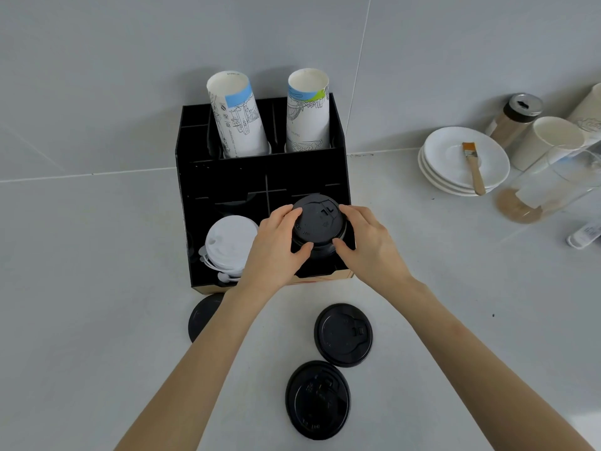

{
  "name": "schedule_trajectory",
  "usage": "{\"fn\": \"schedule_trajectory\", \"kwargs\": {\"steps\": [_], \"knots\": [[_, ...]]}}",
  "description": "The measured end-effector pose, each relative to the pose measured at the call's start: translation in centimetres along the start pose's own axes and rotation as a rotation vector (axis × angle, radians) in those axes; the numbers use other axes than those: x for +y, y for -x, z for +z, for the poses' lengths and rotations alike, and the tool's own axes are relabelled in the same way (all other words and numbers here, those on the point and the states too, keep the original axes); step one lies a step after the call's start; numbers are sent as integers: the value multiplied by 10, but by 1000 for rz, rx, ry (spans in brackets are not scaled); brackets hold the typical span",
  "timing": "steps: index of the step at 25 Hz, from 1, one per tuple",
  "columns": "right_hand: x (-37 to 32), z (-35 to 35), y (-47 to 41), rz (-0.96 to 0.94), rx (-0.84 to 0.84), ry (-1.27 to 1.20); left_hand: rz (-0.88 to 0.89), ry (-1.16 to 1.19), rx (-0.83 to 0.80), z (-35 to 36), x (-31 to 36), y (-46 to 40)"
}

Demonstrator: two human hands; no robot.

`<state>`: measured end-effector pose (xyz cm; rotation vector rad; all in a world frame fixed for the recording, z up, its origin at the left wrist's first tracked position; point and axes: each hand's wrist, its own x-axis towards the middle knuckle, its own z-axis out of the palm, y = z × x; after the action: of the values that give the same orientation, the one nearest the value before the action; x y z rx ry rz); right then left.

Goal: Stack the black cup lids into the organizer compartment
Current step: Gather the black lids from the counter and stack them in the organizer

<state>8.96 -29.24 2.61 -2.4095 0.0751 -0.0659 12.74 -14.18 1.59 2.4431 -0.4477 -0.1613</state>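
**Black lids at the front-right compartment**

Black lid stack point(318, 226) sits in the organizer point(260, 177), front-right bay, pinched between my left hand point(276, 245) and right hand point(367, 242). Three loose lids lie toward 6 o'clock; the leftmost point(203, 315) is seemingly half hidden by my forearm.

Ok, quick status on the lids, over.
Left hand and right hand both gripping black lid stack over organizer front-right compartment. Three loose lids on counter. Nothing blocking.
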Motion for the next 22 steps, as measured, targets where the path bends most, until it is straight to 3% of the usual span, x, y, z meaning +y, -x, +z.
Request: {"fn": "schedule_trajectory", "kwargs": {"steps": [17, 22], "knots": [[11, -10, 60, 35, 8, -18, 40, 25, 47, -5, 8, 59], [27, 2, 93, 69, -79, -11, 36, 32, -65, 13, 4, 84]]}}
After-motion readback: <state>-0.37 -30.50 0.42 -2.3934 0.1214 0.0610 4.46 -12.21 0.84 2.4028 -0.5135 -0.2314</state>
